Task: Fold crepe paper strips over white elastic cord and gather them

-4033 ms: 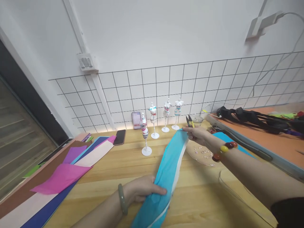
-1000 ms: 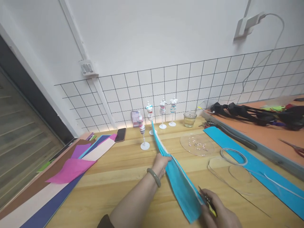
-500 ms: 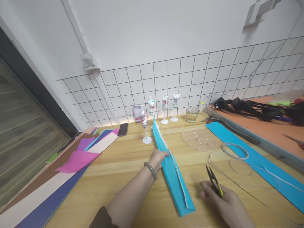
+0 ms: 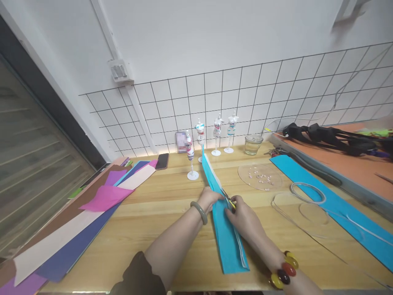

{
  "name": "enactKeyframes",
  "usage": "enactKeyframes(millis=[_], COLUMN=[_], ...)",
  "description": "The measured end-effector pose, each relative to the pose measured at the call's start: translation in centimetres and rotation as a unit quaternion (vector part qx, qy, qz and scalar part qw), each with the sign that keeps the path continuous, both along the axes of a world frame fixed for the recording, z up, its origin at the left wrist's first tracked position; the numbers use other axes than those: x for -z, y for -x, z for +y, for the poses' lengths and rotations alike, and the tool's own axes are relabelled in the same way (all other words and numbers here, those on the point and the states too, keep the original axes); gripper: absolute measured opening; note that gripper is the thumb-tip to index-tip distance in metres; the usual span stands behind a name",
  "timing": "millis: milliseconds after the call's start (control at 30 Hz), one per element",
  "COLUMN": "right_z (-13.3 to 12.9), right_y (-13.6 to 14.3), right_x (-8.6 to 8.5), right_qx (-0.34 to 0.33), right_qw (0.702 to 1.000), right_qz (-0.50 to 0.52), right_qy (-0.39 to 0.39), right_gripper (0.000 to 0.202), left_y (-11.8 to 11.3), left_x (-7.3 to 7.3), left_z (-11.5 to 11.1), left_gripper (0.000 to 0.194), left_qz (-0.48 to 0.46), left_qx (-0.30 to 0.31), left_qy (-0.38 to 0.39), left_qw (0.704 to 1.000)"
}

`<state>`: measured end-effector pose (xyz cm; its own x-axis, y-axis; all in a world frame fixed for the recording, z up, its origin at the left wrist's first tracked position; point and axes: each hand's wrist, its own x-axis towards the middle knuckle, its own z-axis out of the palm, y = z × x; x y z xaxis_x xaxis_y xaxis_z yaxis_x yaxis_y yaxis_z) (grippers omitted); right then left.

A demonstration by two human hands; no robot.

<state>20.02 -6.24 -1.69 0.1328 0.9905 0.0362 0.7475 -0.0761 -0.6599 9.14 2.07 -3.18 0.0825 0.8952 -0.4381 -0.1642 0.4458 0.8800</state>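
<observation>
A long folded strip of blue crepe paper (image 4: 225,241) runs away from me over the wooden table, with a white cord or edge along its right side. My left hand (image 4: 210,197), wearing a bangle, pinches the strip near its middle. Close beside it, my right hand (image 4: 244,215) is closed around small yellow-handled thread snips (image 4: 231,202). The blades point up and left, at the strip's right edge by my left fingertips. Whether they touch or cut the paper is hidden by my fingers.
Several miniature dress forms (image 4: 192,175) stand near the wall, with a glass of liquid (image 4: 253,145). A clear disc (image 4: 245,176) holds small gems. Right lie another blue strip (image 4: 284,164) and a wire coil (image 4: 308,192); left, coloured paper sheets (image 4: 101,198) and a phone (image 4: 162,161).
My right hand has moved left and up with the snips, from beside the strip to its right edge next to my left hand. The left hand keeps its hold.
</observation>
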Motion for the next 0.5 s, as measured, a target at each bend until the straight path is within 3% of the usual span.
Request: enactKeyframes(millis=[267, 500], right_z=[1.9, 2.7], right_y=[-1.9, -1.3], right_x=[0.5, 0.1], right_qx=[-0.007, -0.031], right_qw=[0.990, 0.957], right_qz=[0.141, 0.284], right_qy=[0.023, 0.049], right_gripper=[0.027, 0.039], left_y=[1.0, 1.8], left_x=[-0.5, -1.9], left_z=[-0.1, 0.0], left_gripper=[0.031, 0.022], left_qz=[0.034, -0.059], left_qx=[-0.005, 0.028], left_qy=[-0.008, 0.006], left_qw=[0.999, 0.998])
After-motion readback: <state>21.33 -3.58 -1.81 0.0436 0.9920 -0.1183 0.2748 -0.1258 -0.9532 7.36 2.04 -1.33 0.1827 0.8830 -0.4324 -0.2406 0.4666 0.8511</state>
